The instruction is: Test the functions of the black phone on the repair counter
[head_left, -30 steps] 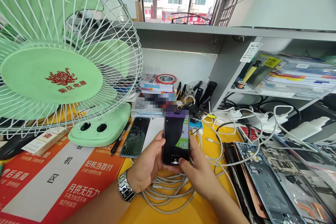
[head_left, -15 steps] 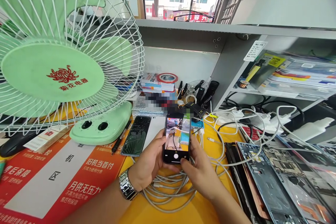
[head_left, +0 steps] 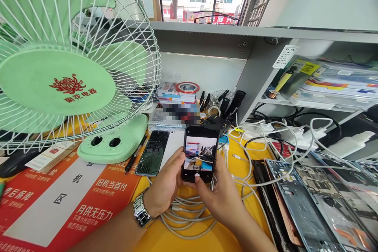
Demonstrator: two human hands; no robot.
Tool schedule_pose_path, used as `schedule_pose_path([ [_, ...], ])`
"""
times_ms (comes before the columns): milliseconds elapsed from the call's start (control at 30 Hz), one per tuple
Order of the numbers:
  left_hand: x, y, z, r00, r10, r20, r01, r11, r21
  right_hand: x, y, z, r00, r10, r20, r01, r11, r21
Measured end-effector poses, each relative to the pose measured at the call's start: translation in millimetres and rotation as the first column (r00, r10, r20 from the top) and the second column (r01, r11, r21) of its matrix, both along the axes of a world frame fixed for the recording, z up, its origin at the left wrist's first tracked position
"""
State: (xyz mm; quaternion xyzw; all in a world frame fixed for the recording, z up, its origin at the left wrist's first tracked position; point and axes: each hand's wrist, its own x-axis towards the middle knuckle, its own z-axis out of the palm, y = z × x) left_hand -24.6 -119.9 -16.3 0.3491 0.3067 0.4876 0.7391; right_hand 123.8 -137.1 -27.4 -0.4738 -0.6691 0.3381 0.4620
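A black smartphone [head_left: 199, 153] is held upright between my two hands, its camera screen showing the desk behind it. My left hand [head_left: 169, 179] grips its left edge, with the fingers partly hidden behind it. Closed around the right side is my right hand [head_left: 217, 189], whose thumb lies at the white shutter button. Below the hands, a coil of grey cable [head_left: 189, 220] rests on the yellow tabletop [head_left: 165, 240]. To the left lies a dark phone with a cracked screen [head_left: 152, 153], beside a white flat panel [head_left: 175, 145].
A green fan [head_left: 59, 82] fills the left side, its base [head_left: 115, 141] on the desk. White cables [head_left: 251, 165] tangle at right near phone frames [head_left: 301, 197]. Stacked boxes [head_left: 177, 96] and a roll of tape [head_left: 187, 87] stand behind, under a grey shelf [head_left: 206, 28].
The phone has tilted more upright, and its screen picture has changed from the desktop to the boxes behind. My right thumb has moved left onto the shutter button area.
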Motion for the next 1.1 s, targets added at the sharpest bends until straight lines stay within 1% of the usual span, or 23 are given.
schedule_pose_path([
  [300,0.0,-1.6,0.0,1.000,0.006,0.008,-0.006,1.000,0.010,-0.5,0.8,-0.9,0.998,-0.035,0.047,0.033,0.998,0.046],
  [633,0.1,-1.8,0.6,1.000,-0.003,0.005,0.003,1.000,0.011,-0.4,0.6,0.6,0.998,-0.035,0.054,0.033,0.999,0.036],
  [967,-0.4,-3.2,5.8,0.999,-0.022,0.024,0.022,1.000,0.023,-0.9,-0.3,3.7,0.998,-0.033,0.054,0.031,0.999,0.026],
  [1100,0.0,-3.4,5.6,0.999,-0.020,0.025,0.019,1.000,0.016,-0.2,-0.8,3.7,0.999,-0.024,0.046,0.023,0.999,0.025],
])
